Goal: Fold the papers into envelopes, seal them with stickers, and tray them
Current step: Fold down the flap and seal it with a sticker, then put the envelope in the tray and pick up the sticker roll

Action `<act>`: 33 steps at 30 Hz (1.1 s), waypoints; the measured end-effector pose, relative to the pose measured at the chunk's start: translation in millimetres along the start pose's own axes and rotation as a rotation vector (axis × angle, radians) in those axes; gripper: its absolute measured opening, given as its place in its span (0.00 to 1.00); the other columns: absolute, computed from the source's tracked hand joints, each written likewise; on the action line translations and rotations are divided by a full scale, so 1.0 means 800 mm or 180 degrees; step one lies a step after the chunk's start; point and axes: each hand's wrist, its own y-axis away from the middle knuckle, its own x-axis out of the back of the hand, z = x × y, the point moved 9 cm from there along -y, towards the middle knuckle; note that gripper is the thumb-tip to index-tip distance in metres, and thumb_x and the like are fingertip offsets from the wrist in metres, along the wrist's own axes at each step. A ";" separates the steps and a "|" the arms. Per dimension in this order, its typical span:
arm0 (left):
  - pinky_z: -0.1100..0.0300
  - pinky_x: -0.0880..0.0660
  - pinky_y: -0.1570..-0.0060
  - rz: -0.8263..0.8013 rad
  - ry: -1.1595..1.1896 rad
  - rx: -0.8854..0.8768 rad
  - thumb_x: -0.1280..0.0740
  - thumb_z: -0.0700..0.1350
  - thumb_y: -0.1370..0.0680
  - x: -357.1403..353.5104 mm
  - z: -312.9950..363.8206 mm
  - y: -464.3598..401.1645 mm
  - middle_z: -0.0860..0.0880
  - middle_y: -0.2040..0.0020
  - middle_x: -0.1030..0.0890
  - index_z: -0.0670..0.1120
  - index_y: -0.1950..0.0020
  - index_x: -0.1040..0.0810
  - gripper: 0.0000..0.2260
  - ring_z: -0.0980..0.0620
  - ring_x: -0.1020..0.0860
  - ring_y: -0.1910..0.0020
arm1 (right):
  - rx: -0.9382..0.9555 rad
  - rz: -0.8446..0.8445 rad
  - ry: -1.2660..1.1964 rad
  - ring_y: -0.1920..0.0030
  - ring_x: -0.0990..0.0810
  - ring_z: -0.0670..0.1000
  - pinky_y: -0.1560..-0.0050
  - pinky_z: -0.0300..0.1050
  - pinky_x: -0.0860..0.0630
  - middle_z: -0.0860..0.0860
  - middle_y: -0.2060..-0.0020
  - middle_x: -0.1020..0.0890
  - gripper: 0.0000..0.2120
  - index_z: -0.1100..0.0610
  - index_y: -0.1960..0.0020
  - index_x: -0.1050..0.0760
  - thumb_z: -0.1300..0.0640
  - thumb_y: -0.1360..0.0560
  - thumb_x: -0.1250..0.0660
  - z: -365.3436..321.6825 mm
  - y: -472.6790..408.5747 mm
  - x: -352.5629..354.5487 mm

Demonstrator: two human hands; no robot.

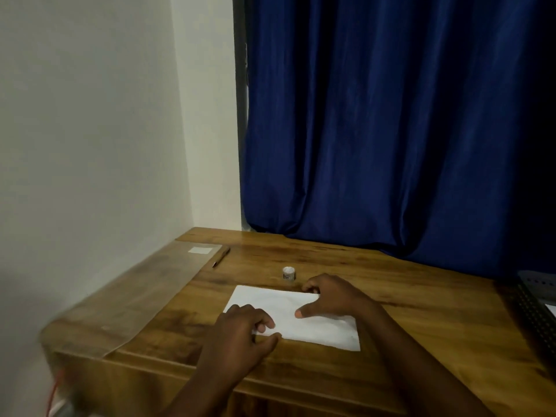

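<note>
Paper [313, 323] is lying flat on the wooden table [421, 320], near its front edge, under both hands. Left hand [240, 338] is pinching the near-left corner between thumb and curled fingers; right hand [334, 296] is spreading its fingers apart, pressing the far edge. Risk: if the right hand is lifting early, the sheet is likely sliding and creasing crooked. Sticker roll [289, 272] is standing just beyond the fingertips, risking a knock. Tray [535, 311] is sitting far right.

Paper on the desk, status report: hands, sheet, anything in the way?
Left hand pinching paper near edge. Right hand spread, pressing it flat. Sticker roll just beyond, clear.
</note>
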 end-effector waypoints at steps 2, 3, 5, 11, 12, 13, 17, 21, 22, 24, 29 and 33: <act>0.65 0.24 0.51 -0.0002 0.0009 0.0028 0.29 0.65 0.27 -0.003 -0.002 0.000 0.65 0.54 0.20 0.62 0.48 0.17 0.12 0.63 0.25 0.52 | -0.0156 -0.0057 -0.0201 0.63 0.23 0.42 0.65 0.40 0.29 0.40 0.65 0.20 0.25 0.47 0.60 0.19 0.28 0.42 0.24 0.000 0.004 0.009; 0.66 0.24 0.50 0.0001 0.0042 0.0043 0.28 0.65 0.27 -0.004 -0.004 0.000 0.65 0.54 0.20 0.62 0.48 0.17 0.12 0.63 0.25 0.52 | -0.0177 -0.0131 -0.0295 0.67 0.24 0.43 0.68 0.40 0.32 0.42 0.69 0.23 0.23 0.49 0.64 0.22 0.31 0.39 0.22 -0.002 0.007 0.012; 0.67 0.26 0.51 0.0019 0.0096 0.0048 0.28 0.63 0.26 -0.004 -0.006 0.000 0.66 0.54 0.20 0.61 0.49 0.17 0.10 0.63 0.24 0.53 | -0.0216 -0.0284 -0.0505 0.70 0.24 0.44 0.72 0.38 0.31 0.46 0.70 0.23 0.19 0.53 0.63 0.22 0.39 0.32 0.21 -0.006 0.016 0.016; 0.67 0.29 0.59 0.0077 0.0178 -0.0020 0.30 0.57 0.24 0.000 -0.003 0.004 0.65 0.60 0.22 0.61 0.57 0.19 0.03 0.63 0.25 0.56 | -0.0318 -0.0276 -0.1294 0.60 0.22 0.54 0.62 0.47 0.25 0.59 0.58 0.16 0.15 0.62 0.45 0.18 0.53 0.25 0.23 -0.008 0.063 0.043; 0.67 0.30 0.61 0.0072 0.0231 -0.0026 0.30 0.56 0.24 0.000 -0.003 0.004 0.64 0.61 0.22 0.61 0.58 0.19 0.04 0.63 0.25 0.56 | -0.0368 -0.0186 -0.1444 0.61 0.23 0.54 0.63 0.46 0.26 0.57 0.60 0.18 0.14 0.61 0.44 0.18 0.54 0.25 0.23 -0.003 0.073 0.051; 0.67 0.30 0.61 0.0042 0.0289 -0.0033 0.30 0.56 0.24 -0.001 -0.004 0.003 0.64 0.60 0.21 0.61 0.58 0.19 0.03 0.64 0.25 0.55 | -0.0431 -0.0064 -0.1588 0.64 0.23 0.52 0.66 0.44 0.27 0.54 0.61 0.17 0.12 0.59 0.44 0.18 0.54 0.24 0.24 0.003 0.084 0.061; 0.65 0.28 0.56 -0.0239 0.0659 -0.0280 0.26 0.52 0.24 -0.023 0.026 -0.009 0.64 0.56 0.20 0.61 0.54 0.19 0.03 0.65 0.25 0.52 | -0.0575 0.0721 -0.2336 0.73 0.27 0.45 0.73 0.38 0.31 0.50 0.65 0.17 0.09 0.59 0.44 0.17 0.58 0.23 0.26 0.039 0.142 0.127; 0.62 0.25 0.46 -0.0445 0.0940 -0.0775 0.25 0.51 0.26 -0.076 0.108 -0.027 0.63 0.51 0.20 0.58 0.48 0.17 0.07 0.64 0.24 0.48 | -0.0829 0.1629 -0.2658 0.68 0.19 0.49 0.68 0.42 0.23 0.55 0.58 0.12 0.13 0.64 0.44 0.19 0.56 0.23 0.26 0.099 0.219 0.204; 0.61 0.24 0.43 -0.0528 0.0997 -0.0873 0.25 0.52 0.26 -0.093 0.131 -0.032 0.63 0.48 0.20 0.57 0.46 0.17 0.10 0.63 0.24 0.45 | -0.0903 0.1835 -0.2699 0.64 0.18 0.52 0.64 0.45 0.21 0.58 0.55 0.12 0.14 0.65 0.43 0.19 0.56 0.23 0.25 0.118 0.240 0.222; 0.56 0.27 0.35 -0.0851 0.0909 -0.0986 0.27 0.57 0.25 -0.131 0.173 -0.042 0.60 0.39 0.22 0.57 0.37 0.21 0.17 0.60 0.25 0.38 | -0.1077 0.2183 -0.2654 0.58 0.17 0.57 0.55 0.52 0.19 0.61 0.51 0.13 0.12 0.63 0.45 0.19 0.55 0.23 0.25 0.158 0.282 0.253; 0.36 0.53 0.21 -0.1787 -0.0036 -0.0856 0.42 0.69 0.21 -0.223 0.241 -0.069 0.50 0.16 0.44 0.56 0.19 0.39 0.33 0.47 0.47 0.17 | -0.1799 0.2641 -0.2311 0.60 0.15 0.57 0.57 0.53 0.18 0.61 0.53 0.13 0.08 0.59 0.50 0.19 0.55 0.24 0.25 0.272 0.384 0.291; 0.35 0.57 0.22 -0.1680 -0.0164 -0.0820 0.46 0.71 0.21 -0.244 0.256 -0.081 0.51 0.15 0.47 0.57 0.17 0.43 0.35 0.47 0.51 0.16 | -0.2416 0.2552 -0.2295 0.53 0.16 0.64 0.43 0.63 0.21 0.66 0.49 0.15 0.11 0.60 0.48 0.20 0.54 0.25 0.25 0.349 0.445 0.281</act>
